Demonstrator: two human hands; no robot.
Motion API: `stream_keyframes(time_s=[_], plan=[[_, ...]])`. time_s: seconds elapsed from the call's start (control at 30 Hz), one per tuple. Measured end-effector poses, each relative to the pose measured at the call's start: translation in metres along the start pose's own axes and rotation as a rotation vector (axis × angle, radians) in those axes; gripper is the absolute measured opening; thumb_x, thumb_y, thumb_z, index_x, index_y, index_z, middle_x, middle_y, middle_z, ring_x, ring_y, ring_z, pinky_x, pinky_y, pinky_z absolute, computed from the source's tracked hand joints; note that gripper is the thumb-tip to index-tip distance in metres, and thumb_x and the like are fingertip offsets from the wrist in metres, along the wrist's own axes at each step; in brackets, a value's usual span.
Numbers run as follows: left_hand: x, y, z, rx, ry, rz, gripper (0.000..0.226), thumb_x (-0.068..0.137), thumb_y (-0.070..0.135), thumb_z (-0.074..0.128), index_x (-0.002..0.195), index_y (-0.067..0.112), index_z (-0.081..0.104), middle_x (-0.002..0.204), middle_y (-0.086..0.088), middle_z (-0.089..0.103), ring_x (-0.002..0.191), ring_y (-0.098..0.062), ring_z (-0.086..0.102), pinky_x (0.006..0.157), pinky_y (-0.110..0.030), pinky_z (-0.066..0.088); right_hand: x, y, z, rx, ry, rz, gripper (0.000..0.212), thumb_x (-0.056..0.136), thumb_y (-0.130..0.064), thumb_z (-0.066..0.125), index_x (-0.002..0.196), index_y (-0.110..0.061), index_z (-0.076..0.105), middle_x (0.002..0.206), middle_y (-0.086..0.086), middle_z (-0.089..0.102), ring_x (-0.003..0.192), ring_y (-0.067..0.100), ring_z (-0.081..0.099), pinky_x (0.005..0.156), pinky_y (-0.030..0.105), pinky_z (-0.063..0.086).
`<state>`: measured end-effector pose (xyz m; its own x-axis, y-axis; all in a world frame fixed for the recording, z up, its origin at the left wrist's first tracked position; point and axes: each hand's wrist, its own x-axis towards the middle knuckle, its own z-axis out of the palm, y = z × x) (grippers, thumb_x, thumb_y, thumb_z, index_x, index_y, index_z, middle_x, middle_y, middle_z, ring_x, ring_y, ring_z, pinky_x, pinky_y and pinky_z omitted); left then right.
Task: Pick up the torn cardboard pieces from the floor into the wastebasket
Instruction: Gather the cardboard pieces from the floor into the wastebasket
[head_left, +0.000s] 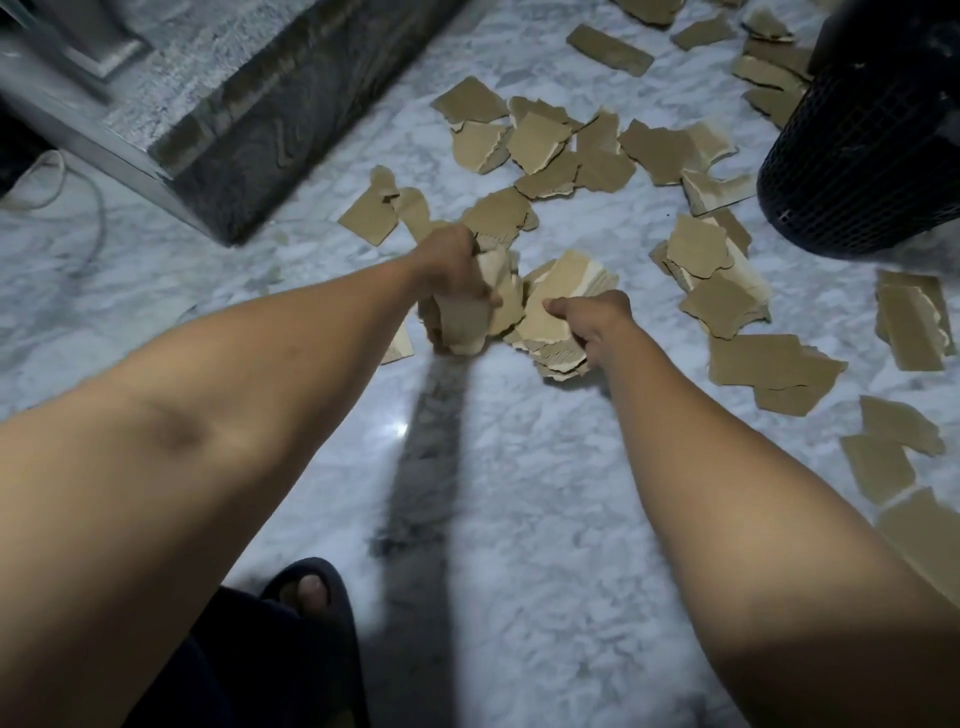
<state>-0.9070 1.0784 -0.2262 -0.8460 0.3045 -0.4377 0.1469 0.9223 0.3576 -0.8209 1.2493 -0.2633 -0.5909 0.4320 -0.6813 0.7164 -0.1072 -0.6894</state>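
A white-grey marble floor (493, 467) is seen, strewn with torn cardboard pieces (540, 140) across its middle and out to its right edge. A bundle of pieces (467, 322) is clutched in the left hand (449, 265), with the fingers curled round it. Just beside it, a second stack (561, 291) is gripped by the right hand (592, 317). The black mesh wastebasket (857, 156) is stood at the far right, ringed by scraps. A dark stone ledge (260, 130) is set far left, and a dark slipper (311, 613) at the near edge.

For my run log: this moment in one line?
left hand grips torn brown cardboard stack | right hand grips another stack | black mesh wastebasket at right, untouched
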Motion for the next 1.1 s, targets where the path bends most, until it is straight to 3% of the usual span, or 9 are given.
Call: stream_keyframes(time_s=[0.1, 0.23, 0.4, 0.57, 0.73, 0.83, 0.9, 1.0, 1.1], plan=[[-0.004, -0.008, -0.029, -0.311, 0.035, -0.113, 0.065, 0.064, 0.038, 0.091, 0.109, 0.005, 0.058, 0.104, -0.01, 0.066, 0.086, -0.028, 0.067, 0.074, -0.04, 0.061, 0.0, -0.005, -0.014, 0.146, -0.021, 0.017, 0.055, 0.069, -0.007, 0.09, 0.116, 0.006, 0.064, 0.102, 0.023, 0.074, 0.081, 0.039, 0.074, 0.067, 0.067, 0.057], [-0.019, -0.047, -0.037, -0.537, -0.056, -0.322, 0.075, 0.075, 0.022, 0.085, 0.127, -0.001, 0.036, 0.103, -0.026, 0.058, 0.067, -0.045, 0.07, 0.058, -0.058, 0.058, -0.011, -0.008, -0.008, 0.138, -0.042, -0.002, 0.053, 0.073, -0.012, 0.089, 0.117, 0.003, 0.065, 0.106, 0.019, 0.074, 0.086, 0.036, 0.074, 0.07, 0.063, 0.059], [-0.027, -0.094, 0.008, -0.491, -0.106, -0.472, 0.072, 0.07, 0.031, 0.089, 0.115, -0.006, 0.046, 0.102, -0.029, 0.064, 0.079, -0.043, 0.07, 0.07, -0.061, 0.057, -0.023, -0.01, 0.02, -0.073, -0.113, -0.068, 0.056, 0.07, -0.023, 0.092, 0.113, 0.001, 0.065, 0.108, 0.017, 0.073, 0.091, 0.034, 0.072, 0.08, 0.056, 0.061], [-0.034, -0.101, 0.013, -0.137, -0.051, -0.424, 0.082, 0.079, 0.05, 0.076, 0.131, -0.006, 0.046, 0.125, -0.017, 0.057, 0.118, -0.03, 0.057, 0.093, -0.032, 0.048, -0.037, -0.041, 0.058, -0.344, -0.202, -0.249, 0.047, 0.082, -0.026, 0.084, 0.114, -0.005, 0.058, 0.101, 0.009, 0.064, 0.076, 0.02, 0.062, 0.062, 0.031, 0.054], [-0.015, -0.104, 0.01, 0.035, -0.078, -0.468, 0.074, 0.081, 0.059, 0.069, 0.126, 0.005, 0.047, 0.119, -0.012, 0.043, 0.126, -0.031, 0.036, 0.091, -0.031, 0.033, -0.021, -0.08, 0.117, -0.436, -0.173, -0.34, 0.049, 0.075, -0.029, 0.087, 0.106, -0.004, 0.058, 0.108, 0.014, 0.068, 0.097, 0.03, 0.066, 0.082, 0.042, 0.06], [-0.006, -0.106, 0.011, 0.06, -0.099, -0.481, 0.065, 0.078, 0.062, 0.07, 0.112, 0.012, 0.046, 0.11, -0.01, 0.042, 0.117, -0.029, 0.035, 0.087, -0.03, 0.034, -0.005, -0.092, 0.153, -0.683, -0.144, -0.387, 0.05, 0.077, -0.04, 0.083, 0.103, -0.009, 0.055, 0.121, 0.012, 0.064, 0.124, 0.033, 0.049, 0.096, 0.049, 0.051], [-0.001, -0.109, 0.014, 0.035, -0.092, -0.473, 0.078, 0.077, 0.058, 0.074, 0.126, 0.008, 0.039, 0.118, -0.012, 0.04, 0.121, -0.028, 0.036, 0.089, -0.03, 0.041, 0.002, -0.097, 0.171, -0.864, -0.119, -0.417, 0.048, 0.081, -0.042, 0.078, 0.111, -0.017, 0.051, 0.13, 0.009, 0.056, 0.132, 0.033, 0.037, 0.1, 0.047, 0.04], [-0.001, -0.112, 0.017, -0.017, -0.081, -0.489, 0.102, 0.073, 0.05, 0.082, 0.138, -0.003, 0.025, 0.133, -0.016, 0.034, 0.131, -0.028, 0.037, 0.097, -0.033, 0.044, 0.016, -0.107, 0.188, -1.069, -0.142, -0.401, 0.057, 0.081, -0.043, 0.077, 0.124, -0.017, 0.049, 0.136, 0.007, 0.051, 0.136, 0.035, 0.032, 0.097, 0.049, 0.032], [0.006, -0.122, 0.019, -0.03, -0.11, -0.495, 0.096, 0.06, 0.054, 0.088, 0.128, 0.002, 0.043, 0.122, -0.014, 0.048, 0.117, -0.027, 0.049, 0.084, -0.036, 0.049, 0.031, -0.114, 0.197, -1.203, -0.178, -0.367, 0.056, 0.075, -0.047, 0.082, 0.106, -0.016, 0.048, 0.132, 0.008, 0.053, 0.13, 0.038, 0.036, 0.1, 0.052, 0.038]])
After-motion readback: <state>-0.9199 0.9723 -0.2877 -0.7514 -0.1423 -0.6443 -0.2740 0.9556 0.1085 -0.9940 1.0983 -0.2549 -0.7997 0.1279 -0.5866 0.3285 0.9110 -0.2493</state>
